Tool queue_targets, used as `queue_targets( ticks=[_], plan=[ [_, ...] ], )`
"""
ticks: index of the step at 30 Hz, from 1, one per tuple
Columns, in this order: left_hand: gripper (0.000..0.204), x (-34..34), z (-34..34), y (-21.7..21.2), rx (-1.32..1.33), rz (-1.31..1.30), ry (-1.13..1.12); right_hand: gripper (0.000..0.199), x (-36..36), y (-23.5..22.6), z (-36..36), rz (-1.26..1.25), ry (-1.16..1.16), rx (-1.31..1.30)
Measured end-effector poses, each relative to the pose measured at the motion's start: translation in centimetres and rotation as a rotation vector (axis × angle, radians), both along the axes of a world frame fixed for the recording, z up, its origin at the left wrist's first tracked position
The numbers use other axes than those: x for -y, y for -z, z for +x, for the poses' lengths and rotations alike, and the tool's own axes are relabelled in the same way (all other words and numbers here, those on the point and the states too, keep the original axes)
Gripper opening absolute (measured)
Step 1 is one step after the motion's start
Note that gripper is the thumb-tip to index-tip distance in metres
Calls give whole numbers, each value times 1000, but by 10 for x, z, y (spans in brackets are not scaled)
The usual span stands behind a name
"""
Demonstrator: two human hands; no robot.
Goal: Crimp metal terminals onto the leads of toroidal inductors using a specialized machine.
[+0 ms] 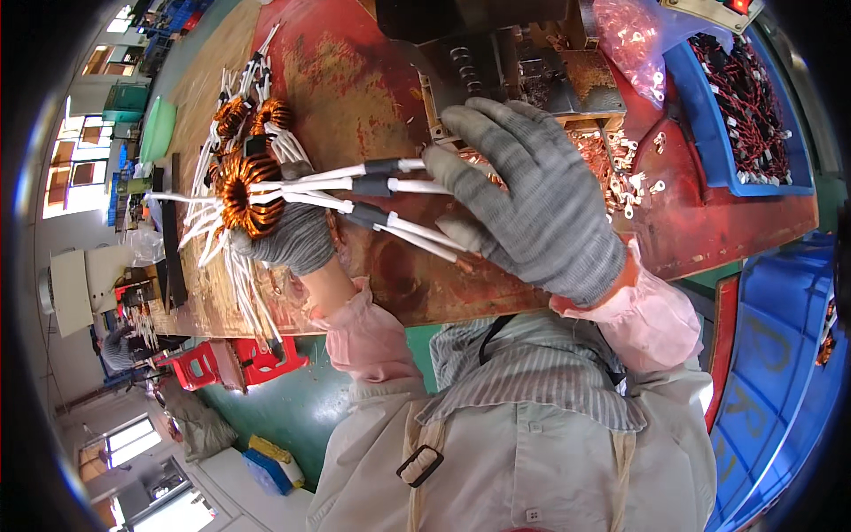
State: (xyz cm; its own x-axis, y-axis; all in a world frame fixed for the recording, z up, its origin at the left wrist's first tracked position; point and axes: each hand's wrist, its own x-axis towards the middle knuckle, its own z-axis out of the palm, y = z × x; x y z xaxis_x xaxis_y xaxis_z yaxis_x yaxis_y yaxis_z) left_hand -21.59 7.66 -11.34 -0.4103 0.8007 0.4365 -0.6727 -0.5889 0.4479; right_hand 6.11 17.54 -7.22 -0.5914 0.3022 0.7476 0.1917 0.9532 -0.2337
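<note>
left hand (288,238) grips copper coil (246,193) | right hand (532,199) pinches, seemingly, its white leads (417,187)

grey knit gloves, pink sleeves, beige apron.

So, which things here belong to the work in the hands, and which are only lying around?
In use:
- copper coil, in the left hand
- its white leads, in the grip of the right hand
- loose metal terminals and the press, just beyond the right hand

Lying about:
- other coils further along the table
- blue bin of wired parts
- pink bag
</note>
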Motion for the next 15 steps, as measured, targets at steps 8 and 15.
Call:
queue_targets(
  ticks=[8, 15],
  plan=[
    [88, -7, 30, -7, 2, -30, 201, 52, 43, 15, 9, -1178, -433, 192],
    [81, -4, 29, 3, -132, -226, -75, 38, 50, 43, 15, -1625, -559, -204]
  ],
)
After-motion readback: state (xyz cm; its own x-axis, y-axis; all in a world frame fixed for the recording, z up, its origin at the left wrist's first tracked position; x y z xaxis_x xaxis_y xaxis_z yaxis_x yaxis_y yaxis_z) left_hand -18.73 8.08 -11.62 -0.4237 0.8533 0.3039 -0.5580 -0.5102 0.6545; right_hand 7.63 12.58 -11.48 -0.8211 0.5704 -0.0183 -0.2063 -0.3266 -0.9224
